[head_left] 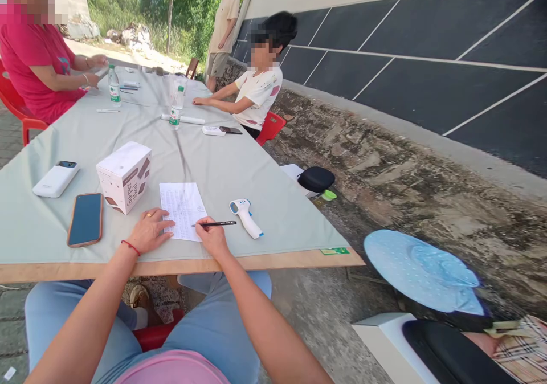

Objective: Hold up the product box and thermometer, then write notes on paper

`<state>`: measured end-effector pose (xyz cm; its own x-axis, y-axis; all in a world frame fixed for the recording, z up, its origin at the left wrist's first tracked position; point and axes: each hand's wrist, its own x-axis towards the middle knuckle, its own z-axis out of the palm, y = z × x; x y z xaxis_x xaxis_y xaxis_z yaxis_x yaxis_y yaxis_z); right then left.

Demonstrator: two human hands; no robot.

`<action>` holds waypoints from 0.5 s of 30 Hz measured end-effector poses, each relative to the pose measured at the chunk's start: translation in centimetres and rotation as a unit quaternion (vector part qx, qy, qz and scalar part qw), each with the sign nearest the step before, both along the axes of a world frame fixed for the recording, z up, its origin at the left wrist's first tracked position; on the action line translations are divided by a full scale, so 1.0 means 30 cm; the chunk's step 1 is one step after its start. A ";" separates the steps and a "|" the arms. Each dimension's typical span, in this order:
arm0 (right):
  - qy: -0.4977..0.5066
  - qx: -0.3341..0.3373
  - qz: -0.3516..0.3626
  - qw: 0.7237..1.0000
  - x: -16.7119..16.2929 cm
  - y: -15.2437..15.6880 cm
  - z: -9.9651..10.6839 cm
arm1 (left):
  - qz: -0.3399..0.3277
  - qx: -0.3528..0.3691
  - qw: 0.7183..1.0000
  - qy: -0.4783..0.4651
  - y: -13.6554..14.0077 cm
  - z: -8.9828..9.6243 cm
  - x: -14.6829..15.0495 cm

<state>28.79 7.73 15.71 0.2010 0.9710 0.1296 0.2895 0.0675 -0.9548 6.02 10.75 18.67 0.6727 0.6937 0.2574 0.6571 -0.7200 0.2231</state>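
A sheet of paper printed with a table lies flat near the table's front edge. My right hand grips a black pen, its tip at the sheet. Fingers apart, my left hand rests on the sheet's left edge, with a ring and a red string bracelet on it. To the right of the paper lies a white forehead thermometer. Left of it stand a white and brown box, a smartphone in a brown case and a white power bank.
Two water bottles stand farther along the cloth-covered table. A white device with a dark phone lies near its right edge. One person sits at right, another in pink at left, and a third stands behind. A blue hat lies at right.
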 end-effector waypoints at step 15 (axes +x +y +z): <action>0.000 0.004 -0.016 1.000 -0.009 0.006 -0.009 | 0.001 0.001 1.000 -0.002 0.002 0.003 0.000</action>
